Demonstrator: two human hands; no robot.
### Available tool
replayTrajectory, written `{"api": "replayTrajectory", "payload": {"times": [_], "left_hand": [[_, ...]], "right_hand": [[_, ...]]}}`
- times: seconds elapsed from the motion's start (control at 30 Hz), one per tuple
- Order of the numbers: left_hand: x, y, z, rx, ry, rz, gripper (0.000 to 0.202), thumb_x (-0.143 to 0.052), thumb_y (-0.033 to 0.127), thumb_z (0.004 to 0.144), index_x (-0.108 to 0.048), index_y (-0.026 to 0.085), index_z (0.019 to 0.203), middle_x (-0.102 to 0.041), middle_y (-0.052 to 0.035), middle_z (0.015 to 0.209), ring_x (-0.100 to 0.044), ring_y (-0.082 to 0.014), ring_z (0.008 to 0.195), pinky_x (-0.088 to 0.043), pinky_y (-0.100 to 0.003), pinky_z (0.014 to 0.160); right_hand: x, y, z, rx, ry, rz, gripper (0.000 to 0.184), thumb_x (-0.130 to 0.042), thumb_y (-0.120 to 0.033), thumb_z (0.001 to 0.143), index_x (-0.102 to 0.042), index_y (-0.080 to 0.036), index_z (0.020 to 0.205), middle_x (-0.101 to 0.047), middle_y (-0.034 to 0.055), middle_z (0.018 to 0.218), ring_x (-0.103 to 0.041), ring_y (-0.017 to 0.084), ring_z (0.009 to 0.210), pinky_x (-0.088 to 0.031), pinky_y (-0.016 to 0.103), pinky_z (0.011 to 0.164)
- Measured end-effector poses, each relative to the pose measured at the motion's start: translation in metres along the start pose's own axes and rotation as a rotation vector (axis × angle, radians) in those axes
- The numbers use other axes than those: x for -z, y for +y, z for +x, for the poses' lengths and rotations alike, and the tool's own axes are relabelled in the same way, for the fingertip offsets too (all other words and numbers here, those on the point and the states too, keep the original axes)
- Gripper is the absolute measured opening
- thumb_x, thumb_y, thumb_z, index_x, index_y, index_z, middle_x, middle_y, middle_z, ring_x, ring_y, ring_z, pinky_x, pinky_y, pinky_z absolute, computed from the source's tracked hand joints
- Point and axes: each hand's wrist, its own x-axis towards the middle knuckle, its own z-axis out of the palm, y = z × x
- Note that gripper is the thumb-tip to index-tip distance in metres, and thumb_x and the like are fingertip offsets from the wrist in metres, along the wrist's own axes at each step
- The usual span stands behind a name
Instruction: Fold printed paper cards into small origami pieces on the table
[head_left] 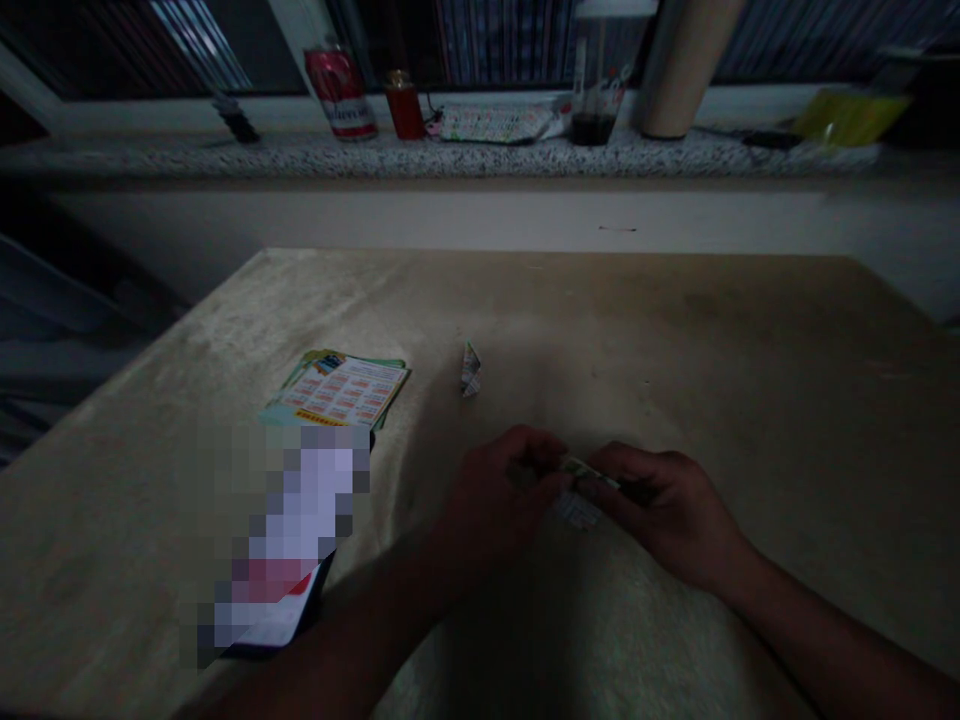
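Observation:
Between my two hands, low over the middle of the table, is a small piece of printed paper, folded along its upper edge. My left hand pinches its left end between thumb and fingers. On the right end, my right hand grips it the same way. Fingers cover much of the paper. Beyond my left hand stands a small folded paper piece with a pointed top. A stack of printed cards, with rows of orange print, lies to the left.
A phone with a lit, partly blurred-out screen lies beside my left forearm. On the stone windowsill behind the table stand a red can, an orange bottle, a clear cup with dark liquid and a beige cylinder.

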Motion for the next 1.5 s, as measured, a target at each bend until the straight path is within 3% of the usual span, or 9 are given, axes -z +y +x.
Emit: {"api": "replayTrajectory", "payload": {"times": [0.1,0.27,0.53,0.67,0.83,0.97,1.13,1.27,1.5], "left_hand": [[0.002,0.003,-0.001,0.018,-0.036,-0.129,0.022,-0.075,0.027,0.078,-0.072,0.018,0.098,-0.076,-0.003,0.09,-0.069,-0.0191,0.085,-0.052,-0.03,0.08],[0.004,0.007,-0.004,0.011,-0.093,-0.039,0.017,-0.07,0.034,0.083,-0.076,0.018,0.084,-0.077,-0.0034,0.081,-0.067,-0.0186,0.075,-0.048,-0.03,0.071],[0.004,0.008,-0.005,0.12,-0.105,-0.073,0.021,-0.071,0.037,0.081,-0.076,0.017,0.077,-0.073,-0.0026,0.071,-0.062,-0.0164,0.066,-0.044,-0.027,0.063],[0.004,0.005,-0.005,0.08,-0.166,-0.152,0.023,-0.07,0.039,0.082,-0.076,0.016,0.082,-0.071,-0.003,0.073,-0.059,-0.0162,0.067,-0.043,-0.027,0.063],[0.002,0.008,-0.004,-0.005,-0.12,-0.132,0.015,-0.071,0.03,0.077,-0.068,0.016,0.072,-0.06,0.0004,0.067,-0.051,-0.0139,0.064,-0.04,-0.027,0.062],[0.002,0.007,-0.006,-0.021,-0.13,-0.13,0.02,-0.069,0.033,0.082,-0.069,0.016,0.073,-0.058,0.0003,0.067,-0.05,-0.0138,0.064,-0.038,-0.027,0.061],[0.005,0.004,-0.005,0.09,-0.165,-0.373,0.02,-0.075,0.032,0.079,-0.071,0.015,0.068,-0.053,0.0036,0.059,-0.043,-0.0098,0.056,-0.03,-0.024,0.054],[0.006,0.003,0.0,0.18,-0.234,-0.55,0.015,-0.079,0.026,0.073,-0.073,0.015,0.065,-0.057,0.0036,0.056,-0.044,-0.0084,0.054,-0.031,-0.023,0.055],[0.001,0.003,-0.001,0.101,-0.195,-0.468,0.019,-0.076,0.033,0.082,-0.076,0.015,0.075,-0.064,0.0013,0.063,-0.051,-0.0098,0.057,-0.036,-0.023,0.057]], "right_hand": [[0.002,-0.005,-0.004,-0.052,0.013,0.14,0.025,-0.067,-0.039,0.092,-0.072,-0.019,0.078,-0.066,0.0009,0.066,-0.058,0.013,0.058,-0.045,0.025,0.054],[0.002,-0.009,-0.006,-0.09,0.039,0.364,0.022,-0.069,-0.038,0.092,-0.074,-0.019,0.083,-0.072,0.0018,0.071,-0.063,0.012,0.061,-0.049,0.021,0.055],[-0.001,-0.009,-0.006,-0.003,-0.011,0.26,0.018,-0.07,-0.033,0.091,-0.077,-0.02,0.081,-0.068,0.0003,0.067,-0.057,0.012,0.057,-0.047,0.021,0.051],[0.0,-0.012,-0.008,0.016,0.013,0.237,0.02,-0.068,-0.033,0.092,-0.078,-0.02,0.08,-0.069,0.0008,0.068,-0.058,0.012,0.056,-0.046,0.022,0.05],[0.002,-0.013,-0.009,0.027,0.03,0.286,0.021,-0.065,-0.031,0.094,-0.079,-0.021,0.083,-0.07,0.0006,0.065,-0.059,0.011,0.056,-0.048,0.02,0.05],[0.002,-0.013,-0.008,0.031,0.027,0.296,0.023,-0.065,-0.032,0.094,-0.076,-0.019,0.079,-0.068,0.0011,0.064,-0.058,0.011,0.055,-0.047,0.02,0.05],[0.0,-0.013,-0.008,0.033,0.044,0.282,0.023,-0.066,-0.031,0.093,-0.075,-0.019,0.076,-0.066,0.0005,0.063,-0.055,0.01,0.054,-0.045,0.02,0.049],[0.001,-0.013,-0.01,0.006,0.026,0.374,0.019,-0.068,-0.031,0.093,-0.079,-0.021,0.081,-0.069,0.0007,0.064,-0.058,0.01,0.054,-0.046,0.02,0.049],[0.005,-0.01,-0.005,-0.06,0.001,0.536,0.011,-0.075,-0.029,0.089,-0.083,-0.023,0.088,-0.077,0.0013,0.071,-0.067,0.011,0.058,-0.053,0.019,0.055]]}}
